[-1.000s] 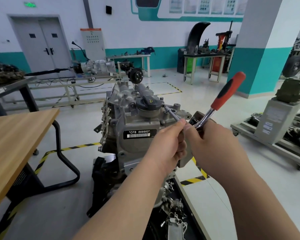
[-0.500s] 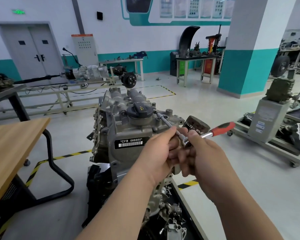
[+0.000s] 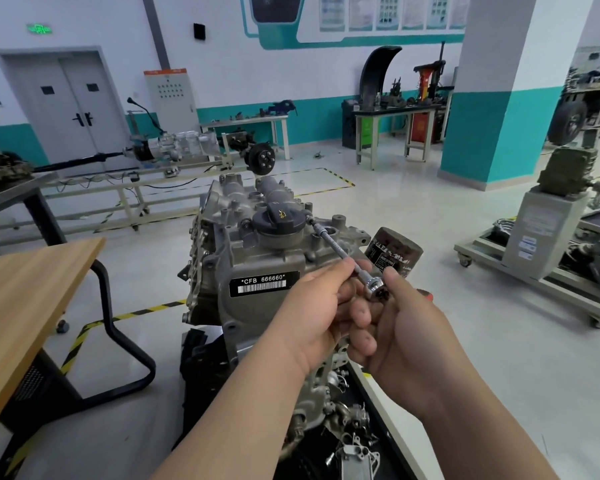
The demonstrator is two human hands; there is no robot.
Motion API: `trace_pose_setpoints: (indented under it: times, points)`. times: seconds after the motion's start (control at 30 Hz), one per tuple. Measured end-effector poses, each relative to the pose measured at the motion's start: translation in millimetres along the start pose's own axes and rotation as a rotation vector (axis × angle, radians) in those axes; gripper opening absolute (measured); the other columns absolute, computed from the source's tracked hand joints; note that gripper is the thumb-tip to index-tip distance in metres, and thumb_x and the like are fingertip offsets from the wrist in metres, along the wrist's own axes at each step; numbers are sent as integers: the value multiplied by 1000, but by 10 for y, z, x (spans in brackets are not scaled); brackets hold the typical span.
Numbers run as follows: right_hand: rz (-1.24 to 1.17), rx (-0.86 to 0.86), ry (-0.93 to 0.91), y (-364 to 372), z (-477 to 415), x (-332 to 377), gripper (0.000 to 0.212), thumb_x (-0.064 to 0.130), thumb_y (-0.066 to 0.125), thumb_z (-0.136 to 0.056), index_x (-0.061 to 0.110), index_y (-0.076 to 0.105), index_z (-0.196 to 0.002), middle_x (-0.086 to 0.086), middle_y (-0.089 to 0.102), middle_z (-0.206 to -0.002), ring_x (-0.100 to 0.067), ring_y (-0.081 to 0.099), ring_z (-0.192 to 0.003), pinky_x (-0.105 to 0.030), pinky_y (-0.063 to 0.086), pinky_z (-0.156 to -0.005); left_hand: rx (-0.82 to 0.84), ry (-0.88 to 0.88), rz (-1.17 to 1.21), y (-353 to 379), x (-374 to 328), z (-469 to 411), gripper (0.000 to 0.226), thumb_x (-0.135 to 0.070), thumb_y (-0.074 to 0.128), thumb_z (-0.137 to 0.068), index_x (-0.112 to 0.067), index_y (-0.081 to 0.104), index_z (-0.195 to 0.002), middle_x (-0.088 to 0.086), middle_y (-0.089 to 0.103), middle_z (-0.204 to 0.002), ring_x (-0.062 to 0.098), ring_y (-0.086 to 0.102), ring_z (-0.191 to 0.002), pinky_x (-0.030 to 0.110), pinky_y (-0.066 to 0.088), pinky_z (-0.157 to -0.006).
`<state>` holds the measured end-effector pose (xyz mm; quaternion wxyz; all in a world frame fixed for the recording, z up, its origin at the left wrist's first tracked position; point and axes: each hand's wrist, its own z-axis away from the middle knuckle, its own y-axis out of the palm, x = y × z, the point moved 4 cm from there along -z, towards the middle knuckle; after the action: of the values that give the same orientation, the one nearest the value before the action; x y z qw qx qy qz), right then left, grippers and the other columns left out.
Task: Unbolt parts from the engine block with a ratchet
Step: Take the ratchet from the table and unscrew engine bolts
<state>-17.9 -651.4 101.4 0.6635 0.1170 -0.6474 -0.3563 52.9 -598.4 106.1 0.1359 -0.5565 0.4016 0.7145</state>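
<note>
The ratchet (image 3: 376,288) reaches the engine block (image 3: 257,258) through a long extension bar (image 3: 333,242). The bar's far end sits on the block's top, just beside the oil filler cap (image 3: 279,220). The left hand (image 3: 321,306) curls its fingers round the bar, and the right hand (image 3: 407,327) grasps the mostly hidden handle. If the slanted bar tilts under load, the socket could slip off its bolt. The oil filter (image 3: 394,251) on the block's right side crowds the handle's swing, with open floor beyond it.
</note>
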Motion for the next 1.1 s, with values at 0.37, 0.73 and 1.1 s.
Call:
trace_pose_setpoints:
  times: [0.37, 0.73, 1.1]
  points:
    - [653, -124, -211, -76, 33, 170, 34, 42, 37, -102, 26, 66, -100, -6, 60, -56, -18, 50, -41, -24, 42, -45, -64, 13, -4, -12, 37, 9, 62, -30, 44, -101, -19, 61, -43, -1, 25, -45, 14, 31, -35, 22, 28, -40]
    - [1728, -364, -591, 143, 163, 478, 30, 48, 37, -98, 31, 37, -122, 13, 45, -66, -21, 50, -65, -34, 40, -57, -141, -36, 92, 15, 34, 42, 37, -26, 49, -100, -19, 72, -71, -8, 43, -47, 5, 28, -35, 13, 26, -36]
    - [883, -197, -303, -54, 91, 331, 44, 37, 43, -100, 13, 56, -65, 3, 55, -46, -8, 49, -41, -17, 40, -44, -137, -23, 108, 53, 61, 1, 24, -33, 43, -101, -16, 54, -87, -9, 23, -40, 8, 23, -32, 17, 26, -35]
